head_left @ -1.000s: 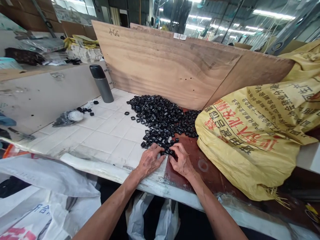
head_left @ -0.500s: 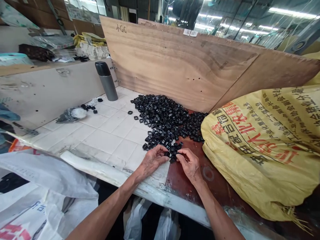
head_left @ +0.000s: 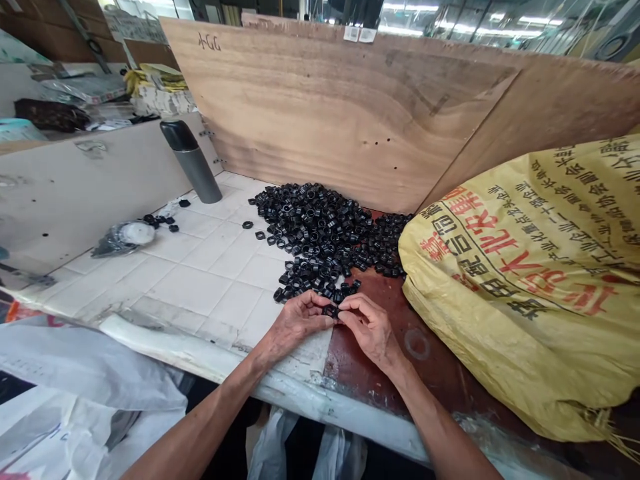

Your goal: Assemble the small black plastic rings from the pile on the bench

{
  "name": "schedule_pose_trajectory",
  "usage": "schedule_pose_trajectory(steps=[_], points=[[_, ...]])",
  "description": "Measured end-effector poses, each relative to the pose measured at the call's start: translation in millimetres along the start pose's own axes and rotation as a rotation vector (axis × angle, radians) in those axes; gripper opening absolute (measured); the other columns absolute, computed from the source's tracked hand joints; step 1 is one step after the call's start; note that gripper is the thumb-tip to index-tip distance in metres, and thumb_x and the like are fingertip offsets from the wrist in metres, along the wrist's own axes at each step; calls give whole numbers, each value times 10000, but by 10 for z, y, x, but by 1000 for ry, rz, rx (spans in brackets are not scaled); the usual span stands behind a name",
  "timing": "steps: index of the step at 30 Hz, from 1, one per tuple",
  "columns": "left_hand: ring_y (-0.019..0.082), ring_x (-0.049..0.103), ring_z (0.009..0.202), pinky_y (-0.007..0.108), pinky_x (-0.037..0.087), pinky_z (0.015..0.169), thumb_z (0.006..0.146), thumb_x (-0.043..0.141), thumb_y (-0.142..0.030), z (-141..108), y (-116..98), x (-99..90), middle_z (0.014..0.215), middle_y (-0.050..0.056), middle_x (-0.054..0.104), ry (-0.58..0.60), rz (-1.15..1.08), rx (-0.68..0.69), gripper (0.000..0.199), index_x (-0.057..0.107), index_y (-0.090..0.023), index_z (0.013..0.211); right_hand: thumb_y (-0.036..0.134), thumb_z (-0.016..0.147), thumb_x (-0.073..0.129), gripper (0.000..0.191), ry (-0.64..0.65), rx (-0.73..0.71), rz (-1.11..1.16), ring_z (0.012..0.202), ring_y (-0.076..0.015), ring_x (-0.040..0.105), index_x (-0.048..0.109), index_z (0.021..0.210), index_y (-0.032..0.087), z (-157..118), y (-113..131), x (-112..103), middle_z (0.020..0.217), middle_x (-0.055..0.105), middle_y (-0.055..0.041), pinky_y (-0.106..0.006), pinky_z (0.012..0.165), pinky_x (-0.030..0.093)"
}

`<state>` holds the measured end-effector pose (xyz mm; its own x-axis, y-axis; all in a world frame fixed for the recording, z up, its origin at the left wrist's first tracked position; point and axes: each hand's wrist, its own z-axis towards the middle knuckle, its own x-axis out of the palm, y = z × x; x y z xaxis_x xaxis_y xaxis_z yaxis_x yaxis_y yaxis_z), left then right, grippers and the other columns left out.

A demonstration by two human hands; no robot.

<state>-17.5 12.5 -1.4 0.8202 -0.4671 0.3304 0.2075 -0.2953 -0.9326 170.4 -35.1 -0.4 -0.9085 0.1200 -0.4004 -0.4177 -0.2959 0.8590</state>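
Note:
A heap of small black plastic rings [head_left: 315, 230] lies on the white tiled bench top [head_left: 200, 280], spreading onto a dark red-brown board [head_left: 370, 353]. At the heap's front edge my left hand [head_left: 300, 325] and my right hand [head_left: 369, 330] meet. Their fingertips pinch one black ring [head_left: 330, 311] between them. The ring is partly hidden by my fingers. Several loose rings [head_left: 165, 221] lie apart at the left, near a small clear plastic bag [head_left: 125, 238].
A plywood board [head_left: 320, 107] stands behind the heap. A grey flask with a black cap [head_left: 193, 163] stands at the left, and a bulging yellow printed woven sack [head_left: 520, 293] fills the right. White plastic sacks [head_left: 75, 393] hang below the bench's front edge.
My hands have come closer together, and both now hold a ring between their fingertips. The view has tilted down slightly and shifted, and the heap looks unchanged.

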Motion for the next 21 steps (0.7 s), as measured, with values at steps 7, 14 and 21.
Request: schedule_pose_trajectory(steps=[7,14,21], points=[[141,638,833,278,525,786,695,810,-261,-1,27,-15,974,34,667,-22,80,92,304,623,-158,911,267,858,670,69,7,0,-66,805,-179,654,678,907,219,-22,-13,-16,896,699,-34,-291,749,540],[189,640,958,319,508,899,730,793,-278,-16,-26,-27,1020,59,694,-67,123,161,237,702,-150,908,331,828,699,165,-43,139,241,826,-176,676,597,814,202,-51,-13,59,969,689,-55,-273,726,566],[193,669,905,346,533,891,748,789,-290,-15,14,-15,1003,72,719,-64,156,143,333,699,-157,1040,277,827,708,227,-75,172,193,834,-179,694,674,1042,214,-63,-4,75,972,721,-46,-299,784,577]])
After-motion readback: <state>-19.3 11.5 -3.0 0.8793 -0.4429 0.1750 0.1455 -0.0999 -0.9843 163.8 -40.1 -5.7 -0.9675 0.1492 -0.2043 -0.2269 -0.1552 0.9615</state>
